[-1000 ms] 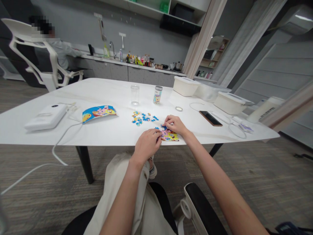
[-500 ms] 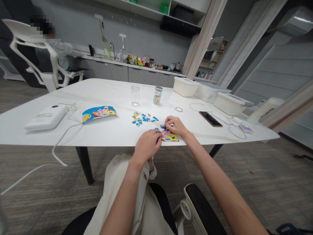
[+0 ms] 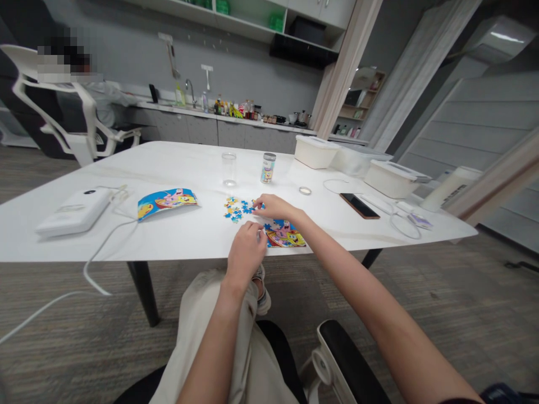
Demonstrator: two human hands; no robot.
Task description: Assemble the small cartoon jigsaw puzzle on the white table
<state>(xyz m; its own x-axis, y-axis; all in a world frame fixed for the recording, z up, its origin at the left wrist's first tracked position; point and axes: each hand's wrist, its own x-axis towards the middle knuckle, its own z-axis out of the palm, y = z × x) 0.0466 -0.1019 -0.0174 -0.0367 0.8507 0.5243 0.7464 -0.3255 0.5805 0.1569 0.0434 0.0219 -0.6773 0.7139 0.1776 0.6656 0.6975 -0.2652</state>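
Note:
My left hand (image 3: pixel 246 248) rests at the table's near edge, just left of a partly joined jigsaw puzzle (image 3: pixel 287 235). Its fingers are loosely bent, with a gap before the thumb and nothing visible between them. The puzzle shows yellow and pink cartoon figures on blue; my right forearm covers its right side. My right hand (image 3: pixel 275 207) reaches over to the right end of the loose puzzle pieces (image 3: pixel 236 210). Its thumb and fingertips close together on a blue puzzle piece, mostly hidden. A curved picture sheet (image 3: pixel 168 202) with similar figures lies to the left.
Behind the pieces stand a clear jar (image 3: pixel 229 169) and a printed canister (image 3: pixel 268 168), with a ring (image 3: pixel 305 191) nearby. A phone (image 3: pixel 359 206), cables and white boxes (image 3: pixel 315 151) occupy the right. A white device (image 3: pixel 73 212) lies left. A person sits beyond, at far left.
My right hand has moved left and away from me, from the joined puzzle to the loose pieces. My left hand has shifted slightly off the puzzle's left edge. The view has tilted slightly.

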